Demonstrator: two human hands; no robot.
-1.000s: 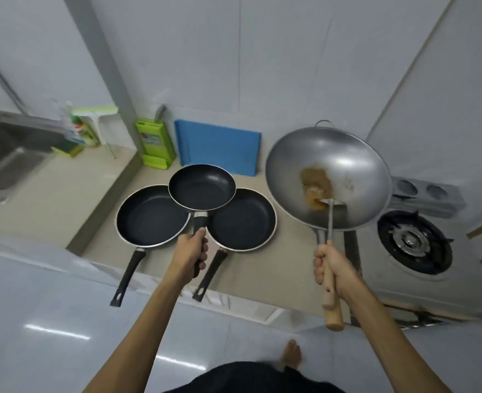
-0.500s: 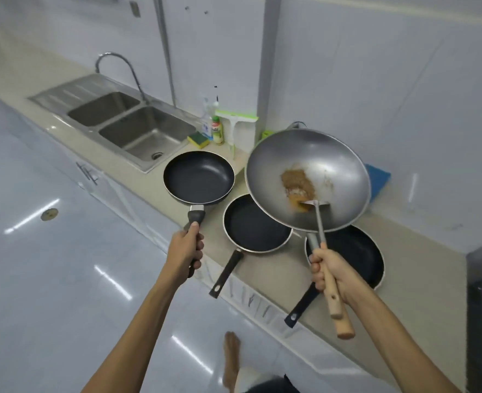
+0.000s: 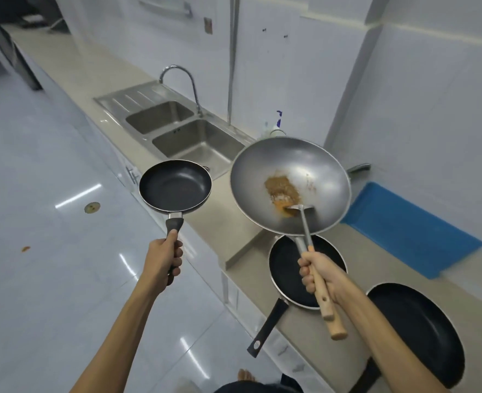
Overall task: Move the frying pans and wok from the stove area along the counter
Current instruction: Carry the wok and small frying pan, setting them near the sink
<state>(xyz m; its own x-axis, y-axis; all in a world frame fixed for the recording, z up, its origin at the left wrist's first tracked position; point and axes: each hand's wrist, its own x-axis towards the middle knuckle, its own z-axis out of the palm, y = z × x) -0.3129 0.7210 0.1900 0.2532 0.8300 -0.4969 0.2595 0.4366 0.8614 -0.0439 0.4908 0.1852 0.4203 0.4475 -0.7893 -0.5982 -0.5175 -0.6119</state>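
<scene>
My left hand (image 3: pixel 163 260) grips the black handle of a small black frying pan (image 3: pixel 175 186), held in the air over the counter's front edge beside the sink. My right hand (image 3: pixel 320 275) is shut on the wooden handles of a steel wok (image 3: pixel 305 168) and a metal spatula (image 3: pixel 305 219) together. The wok hangs above the counter with a brown patch of food inside, the spatula's blade resting in it. Two more black frying pans lie on the counter: one (image 3: pixel 286 272) under my right hand, a larger one (image 3: pixel 421 330) at the lower right.
A double steel sink (image 3: pixel 177 129) with a curved tap (image 3: pixel 183 80) lies further along the beige counter (image 3: pixel 222 219). A blue cutting board (image 3: pixel 412 228) leans by the wall on the right. A bottle (image 3: pixel 276 126) stands behind the wok. Glossy floor spreads to the left.
The view has swung left along the counter. Both hands have carried the small pan and the wok toward the sink; the two resting pans now lie to the lower right.
</scene>
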